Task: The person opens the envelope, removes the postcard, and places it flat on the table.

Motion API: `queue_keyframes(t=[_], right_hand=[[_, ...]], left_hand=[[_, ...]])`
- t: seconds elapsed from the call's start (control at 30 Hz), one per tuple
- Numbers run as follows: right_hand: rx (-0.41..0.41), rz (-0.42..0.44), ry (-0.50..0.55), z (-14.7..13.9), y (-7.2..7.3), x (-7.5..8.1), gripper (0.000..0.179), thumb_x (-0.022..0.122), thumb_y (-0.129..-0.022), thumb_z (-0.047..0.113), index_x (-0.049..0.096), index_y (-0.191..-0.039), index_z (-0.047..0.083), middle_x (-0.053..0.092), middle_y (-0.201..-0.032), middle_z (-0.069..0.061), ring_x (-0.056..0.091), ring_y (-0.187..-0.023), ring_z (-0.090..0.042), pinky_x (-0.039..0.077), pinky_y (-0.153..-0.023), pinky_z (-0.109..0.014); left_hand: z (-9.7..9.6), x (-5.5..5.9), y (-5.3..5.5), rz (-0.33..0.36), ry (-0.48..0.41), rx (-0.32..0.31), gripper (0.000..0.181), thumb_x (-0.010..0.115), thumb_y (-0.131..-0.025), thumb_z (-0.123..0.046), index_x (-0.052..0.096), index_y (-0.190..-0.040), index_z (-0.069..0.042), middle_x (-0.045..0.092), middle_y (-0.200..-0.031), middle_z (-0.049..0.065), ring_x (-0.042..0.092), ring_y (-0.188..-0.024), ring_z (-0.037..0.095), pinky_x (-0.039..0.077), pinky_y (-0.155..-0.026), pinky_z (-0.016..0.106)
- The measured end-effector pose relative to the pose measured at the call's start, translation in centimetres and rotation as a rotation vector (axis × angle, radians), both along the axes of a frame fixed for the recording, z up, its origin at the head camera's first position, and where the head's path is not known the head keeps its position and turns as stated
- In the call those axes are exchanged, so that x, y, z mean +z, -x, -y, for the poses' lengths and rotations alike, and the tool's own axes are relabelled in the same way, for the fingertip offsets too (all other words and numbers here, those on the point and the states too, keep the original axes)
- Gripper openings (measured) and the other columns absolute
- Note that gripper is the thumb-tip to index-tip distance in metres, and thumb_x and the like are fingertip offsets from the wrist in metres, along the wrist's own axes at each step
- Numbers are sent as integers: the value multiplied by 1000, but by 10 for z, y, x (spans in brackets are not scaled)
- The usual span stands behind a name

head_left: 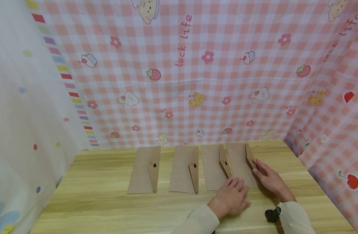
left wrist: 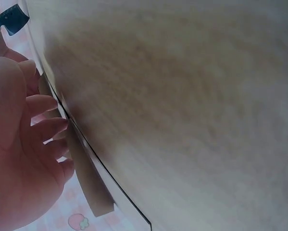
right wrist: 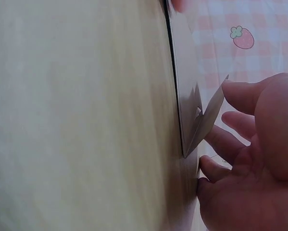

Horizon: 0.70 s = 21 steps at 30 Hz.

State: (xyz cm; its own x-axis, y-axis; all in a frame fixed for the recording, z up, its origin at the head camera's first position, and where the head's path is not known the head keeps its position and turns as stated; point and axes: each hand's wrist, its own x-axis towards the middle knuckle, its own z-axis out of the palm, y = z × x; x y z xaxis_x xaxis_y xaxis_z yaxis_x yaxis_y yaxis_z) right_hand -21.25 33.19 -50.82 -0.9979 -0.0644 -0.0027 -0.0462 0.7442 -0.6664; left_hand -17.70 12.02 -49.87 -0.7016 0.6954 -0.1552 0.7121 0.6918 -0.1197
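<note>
Head view: four envelopes point(head_left: 141, 170); two hands point(head_left: 231, 198) point(head_left: 269, 180), left relaxed, holding nothing, right loosely bent, touching one flap point(head_left: 250, 157).

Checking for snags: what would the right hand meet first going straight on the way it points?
The raised flap of the rightmost envelope; the right hand appears to touch it, though depth is hard to judge.

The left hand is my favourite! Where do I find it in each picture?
Head view: the left hand is low, right of the middle.
Left wrist view: the left hand looks big, along the left edge.
Right wrist view: only a blurry fingertip at the top, probably its.
Shared landmark: the pink checked curtain.
</note>
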Motion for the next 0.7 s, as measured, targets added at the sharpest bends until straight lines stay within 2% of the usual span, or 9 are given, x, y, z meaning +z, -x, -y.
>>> queue_keyframes(t=[0.47, 0.7], right_hand=[[-21, 23, 20, -1, 0, 3, 64, 47, -105, 36, 29, -153, -3, 37, -150, -28, 25, -141, -53, 23, -109, -67], [-13, 7, -13, -4, -1, 3, 58, 42, -107, 35, 32, -153, 0, 38, -149, -29, 29, -138, -55, 27, -106, -69]], left_hand=[[-3, 2, 0, 62, 13, 50, 57, 25, -101, -63, 33, -152, -41, 27, -160, -17, 23, -148, 4, 16, -121, 30], [-6, 1, -1, 71, 28, 70, 56, 26, -101, -63, 32, -153, -41, 26, -160, -17, 23, -148, 4, 15, -121, 30]])
